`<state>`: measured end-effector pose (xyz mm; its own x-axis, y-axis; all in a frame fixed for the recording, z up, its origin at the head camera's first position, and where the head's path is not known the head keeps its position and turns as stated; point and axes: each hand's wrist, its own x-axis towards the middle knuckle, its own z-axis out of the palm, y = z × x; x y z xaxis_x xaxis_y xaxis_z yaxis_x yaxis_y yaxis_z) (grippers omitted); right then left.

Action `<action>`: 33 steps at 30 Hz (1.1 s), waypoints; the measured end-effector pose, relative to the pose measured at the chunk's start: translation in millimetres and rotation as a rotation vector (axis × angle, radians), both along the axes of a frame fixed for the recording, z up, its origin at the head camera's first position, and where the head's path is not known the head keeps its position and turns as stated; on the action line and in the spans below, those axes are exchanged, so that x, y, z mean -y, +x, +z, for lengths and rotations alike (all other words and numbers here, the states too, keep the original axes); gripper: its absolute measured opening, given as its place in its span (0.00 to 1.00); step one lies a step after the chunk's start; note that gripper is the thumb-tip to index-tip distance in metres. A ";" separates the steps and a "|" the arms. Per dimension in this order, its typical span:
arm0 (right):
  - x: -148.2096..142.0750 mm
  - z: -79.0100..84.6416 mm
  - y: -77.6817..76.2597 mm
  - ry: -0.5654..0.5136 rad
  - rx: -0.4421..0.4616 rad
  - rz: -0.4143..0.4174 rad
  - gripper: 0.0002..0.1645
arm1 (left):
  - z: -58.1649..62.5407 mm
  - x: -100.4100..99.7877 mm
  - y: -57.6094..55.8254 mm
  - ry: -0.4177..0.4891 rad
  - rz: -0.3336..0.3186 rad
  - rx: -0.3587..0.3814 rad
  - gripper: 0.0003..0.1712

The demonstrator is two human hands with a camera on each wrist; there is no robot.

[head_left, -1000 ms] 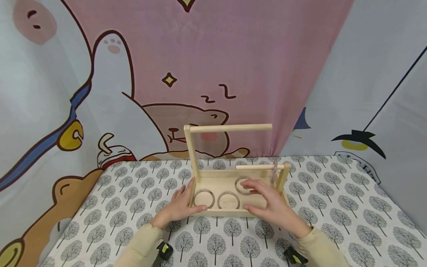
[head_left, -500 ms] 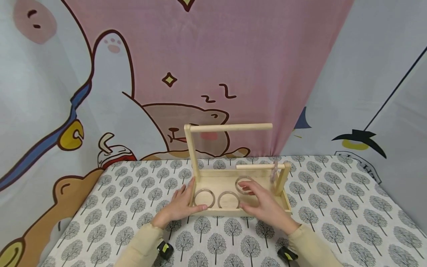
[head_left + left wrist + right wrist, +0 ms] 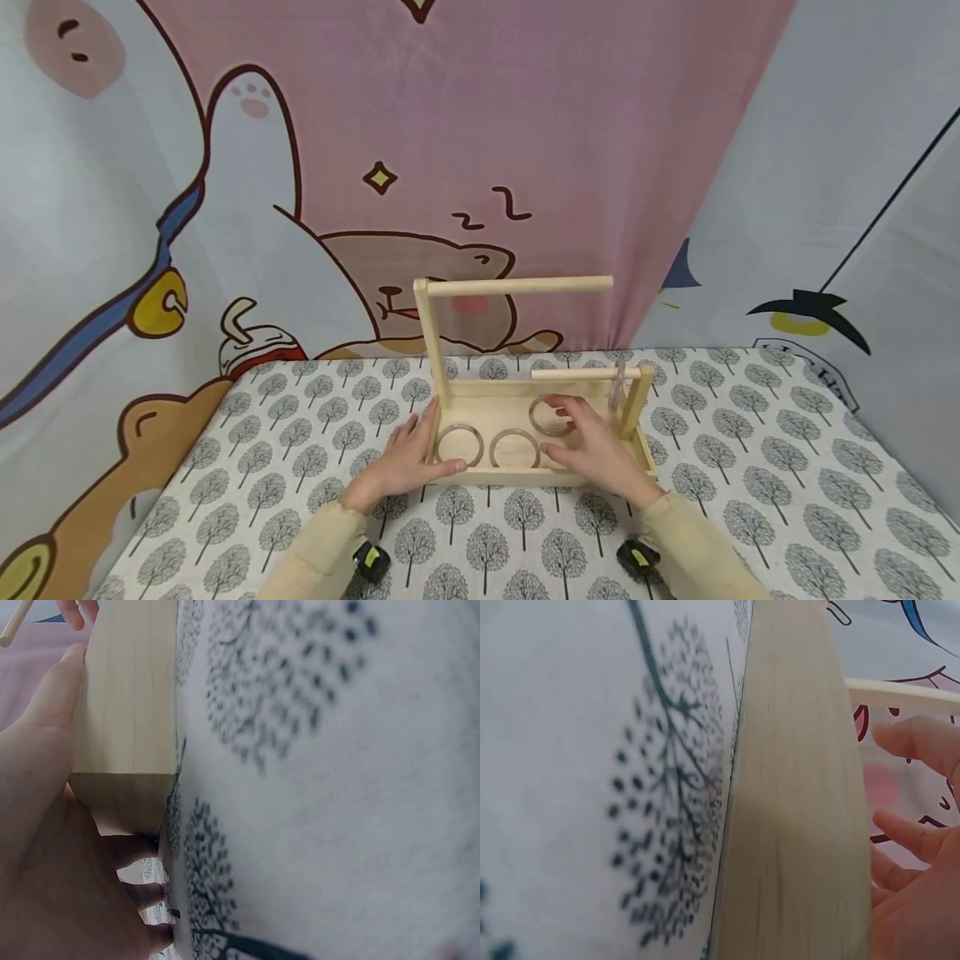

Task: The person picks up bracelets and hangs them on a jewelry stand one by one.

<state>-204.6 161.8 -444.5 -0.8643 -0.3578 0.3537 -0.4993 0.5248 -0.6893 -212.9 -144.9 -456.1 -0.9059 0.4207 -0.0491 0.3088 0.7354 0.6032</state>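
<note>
A shallow wooden tray (image 3: 517,477) stands on the table in the head view. My left hand (image 3: 405,462) rests at its left front corner, thumb over the front rim and straight fingers along the left side. Over the right half of the tray is my right hand (image 3: 600,450), thumb and fingers spread apart. Its fingertips overlap a greyish ring (image 3: 532,414) lying inside. Two similar rings lie further left, the left ring (image 3: 482,447) and the middle ring (image 3: 515,431). Another ring (image 3: 617,388) hangs on the short wooden bar (image 3: 570,375) at the right.
A tall wooden post (image 3: 431,350) rises from the tray's left end and carries a long bar (image 3: 517,286) reaching right above the tray. The tablecloth (image 3: 300,500) has a tree print. Behind the table hangs a cartoon curtain (image 3: 570,150).
My right hand has moved left and slightly forward over the tray, closer to the right-hand ring. My left hand and the rings stay in place.
</note>
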 end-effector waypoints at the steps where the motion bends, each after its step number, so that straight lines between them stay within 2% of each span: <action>1: -0.2 -0.4 -1.7 -0.006 0.004 0.002 0.40 | 0.3 -0.2 0.0 -0.001 0.000 0.002 0.63; 4: -0.3 -1.3 -6.8 -0.030 0.029 0.001 0.39 | 0.6 -0.4 0.1 -0.004 0.004 0.001 0.63; 10: -1.0 -0.1 -11.9 -0.052 0.149 -0.048 0.37 | 1.2 -0.2 0.6 -0.010 0.008 0.002 0.64; 18: -6.3 -2.6 -19.4 -0.090 0.241 -0.036 0.45 | 0.8 -0.1 0.0 -0.009 0.008 0.008 0.63; 27: -5.1 -2.2 -22.9 -0.128 0.405 -0.014 0.50 | 0.3 0.1 -0.7 -0.008 0.005 0.003 0.63; 33: -2.7 -1.2 -24.5 -0.117 0.436 -0.018 0.54 | 0.4 -0.3 -0.9 -0.011 0.004 0.011 0.62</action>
